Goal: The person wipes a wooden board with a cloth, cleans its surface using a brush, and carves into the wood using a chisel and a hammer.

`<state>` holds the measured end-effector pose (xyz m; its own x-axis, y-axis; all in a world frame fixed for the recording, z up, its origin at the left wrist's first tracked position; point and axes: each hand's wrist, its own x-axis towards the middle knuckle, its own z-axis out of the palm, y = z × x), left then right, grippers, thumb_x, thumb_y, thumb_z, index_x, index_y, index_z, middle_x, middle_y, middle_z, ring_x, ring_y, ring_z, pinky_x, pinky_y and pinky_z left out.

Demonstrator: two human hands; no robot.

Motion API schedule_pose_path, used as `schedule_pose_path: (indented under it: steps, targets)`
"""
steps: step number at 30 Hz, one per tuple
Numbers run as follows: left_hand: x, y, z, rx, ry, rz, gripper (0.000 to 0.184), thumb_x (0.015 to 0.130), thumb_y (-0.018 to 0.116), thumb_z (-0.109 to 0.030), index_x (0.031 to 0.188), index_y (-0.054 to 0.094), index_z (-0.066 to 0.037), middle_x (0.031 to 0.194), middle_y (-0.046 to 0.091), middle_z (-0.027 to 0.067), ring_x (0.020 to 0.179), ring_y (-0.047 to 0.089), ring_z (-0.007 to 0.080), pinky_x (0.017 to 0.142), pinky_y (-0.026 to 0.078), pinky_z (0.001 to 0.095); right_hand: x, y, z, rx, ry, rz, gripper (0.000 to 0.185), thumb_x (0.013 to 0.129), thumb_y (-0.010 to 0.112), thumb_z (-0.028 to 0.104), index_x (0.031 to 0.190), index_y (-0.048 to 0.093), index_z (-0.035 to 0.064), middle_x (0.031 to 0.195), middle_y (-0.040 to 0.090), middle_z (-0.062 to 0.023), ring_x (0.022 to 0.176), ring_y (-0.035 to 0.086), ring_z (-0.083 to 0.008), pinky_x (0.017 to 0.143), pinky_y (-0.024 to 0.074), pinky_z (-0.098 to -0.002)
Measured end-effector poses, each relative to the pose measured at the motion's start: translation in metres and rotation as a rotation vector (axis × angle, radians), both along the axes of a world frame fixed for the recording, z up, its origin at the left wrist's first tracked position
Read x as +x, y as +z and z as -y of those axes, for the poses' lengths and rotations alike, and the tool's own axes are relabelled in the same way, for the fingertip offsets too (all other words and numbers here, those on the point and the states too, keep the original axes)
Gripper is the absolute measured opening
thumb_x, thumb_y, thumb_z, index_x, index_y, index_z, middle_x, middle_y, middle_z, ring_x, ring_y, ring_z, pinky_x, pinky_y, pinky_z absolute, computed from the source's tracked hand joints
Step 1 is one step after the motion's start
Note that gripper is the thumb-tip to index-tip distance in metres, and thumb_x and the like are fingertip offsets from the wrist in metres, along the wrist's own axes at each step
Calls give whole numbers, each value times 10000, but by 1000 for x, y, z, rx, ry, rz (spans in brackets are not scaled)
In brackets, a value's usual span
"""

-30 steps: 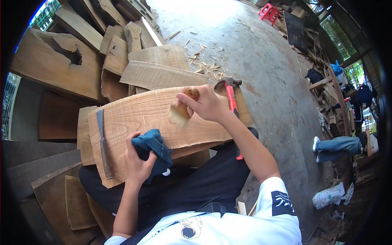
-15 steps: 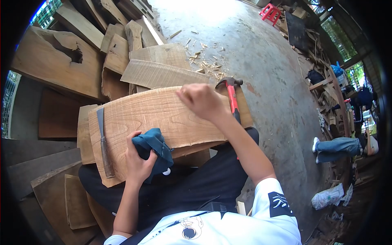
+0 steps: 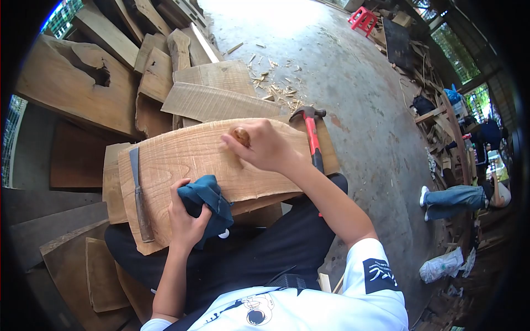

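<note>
My left hand [image 3: 186, 218] is closed round a bunched teal cloth [image 3: 212, 204] at the near edge of a broad wooden board [image 3: 182, 149] lying over my lap. Above the board's middle is my right hand [image 3: 268, 146], wrapped round a tool with a rounded brown wooden handle [image 3: 241, 136]; its working end is hidden under the fist. A chisel [image 3: 140, 196] with a dark blade and worn wooden handle lies across the board's left end. On the right end rests a claw hammer [image 3: 312, 135] with a red and black handle.
Planks and slabs [image 3: 77, 83] are stacked to the left and ahead. Wood chips [image 3: 279, 88] litter the concrete floor [image 3: 381, 149]. A red plastic stool [image 3: 363, 21] stands far off. At the right, a person in jeans [image 3: 455, 197] is near piled scrap wood.
My right hand has moved slightly left and down over the board, and the handle end in its fist shows more clearly. The left hand and cloth look the same.
</note>
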<state>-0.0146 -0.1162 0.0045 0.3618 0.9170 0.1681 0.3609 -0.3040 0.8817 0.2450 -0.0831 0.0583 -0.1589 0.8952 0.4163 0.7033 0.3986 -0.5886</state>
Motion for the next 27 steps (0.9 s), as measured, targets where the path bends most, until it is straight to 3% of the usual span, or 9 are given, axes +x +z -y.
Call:
schedule_pose_path:
  steps: [3, 4, 11, 14, 16, 19, 23, 26, 27]
  targets:
    - [0, -1, -1, -4, 0, 4, 606, 798, 747, -82, 1320, 441, -68, 1010, 688, 180, 931, 711, 312, 855, 545, 400, 2, 3, 2, -513, 107, -280, 289, 950, 687, 249, 849, 719, -19, 597, 630, -129, 516, 630, -197, 534, 500, -353]
    - [-1, 0, -1, -6, 3, 2, 606, 798, 747, -82, 1320, 441, -68, 1010, 688, 180, 931, 711, 312, 855, 545, 400, 6, 6, 0, -473, 35, -302, 305, 953, 689, 253, 832, 711, -27, 606, 639, -131, 508, 611, -141, 517, 492, -340]
    - [0, 0, -1, -2, -7, 22, 608, 797, 746, -79, 1323, 441, -68, 992, 688, 177, 914, 711, 312, 845, 548, 401, 23, -1, -10, 42, -188, 332, 346, 971, 640, 243, 707, 621, 21, 655, 638, -139, 636, 660, -303, 615, 524, -408]
    - [-2, -1, 0, -8, 3, 19, 611, 794, 744, -75, 1324, 441, -69, 991, 687, 177, 912, 711, 312, 842, 549, 401, 9, 22, 3, -371, 82, 57, 282, 985, 653, 272, 896, 731, 16, 710, 694, -113, 597, 670, -163, 581, 541, -337]
    - [0, -1, -1, -4, 6, 9, 613, 792, 744, -73, 1325, 441, -69, 990, 687, 178, 912, 712, 311, 841, 550, 401, 2, 14, 8, -745, 185, -484, 294, 981, 673, 277, 953, 749, -6, 736, 727, -94, 629, 681, -91, 584, 549, -278]
    - [-1, -2, -1, 16, 0, 6, 619, 787, 746, -76, 1326, 442, -70, 991, 687, 178, 915, 712, 313, 846, 549, 401, 27, 9, -12, -474, -15, -85, 327, 985, 670, 256, 874, 735, -45, 741, 741, -107, 632, 687, -87, 574, 549, -262]
    - [-1, -4, -1, 8, 9, 27, 618, 786, 749, -89, 1324, 446, -70, 993, 688, 179, 922, 713, 316, 852, 548, 403, 42, -1, -19, 53, -170, 219, 264, 942, 685, 216, 787, 688, 3, 605, 614, -128, 545, 615, -274, 570, 503, -369]
    - [0, -4, -2, 15, 6, 29, 615, 787, 752, -93, 1321, 448, -70, 994, 689, 177, 923, 713, 316, 850, 548, 403, 22, -2, -4, 80, -21, 237, 234, 946, 673, 196, 817, 699, 3, 617, 617, -136, 546, 615, -268, 570, 502, -372]
    - [-1, -4, -1, 19, 5, 24, 613, 787, 753, -94, 1319, 449, -70, 994, 689, 176, 923, 713, 317, 848, 548, 403, 16, 8, 3, -162, 18, 143, 250, 969, 662, 210, 845, 713, -1, 642, 657, -105, 549, 638, -212, 571, 523, -333]
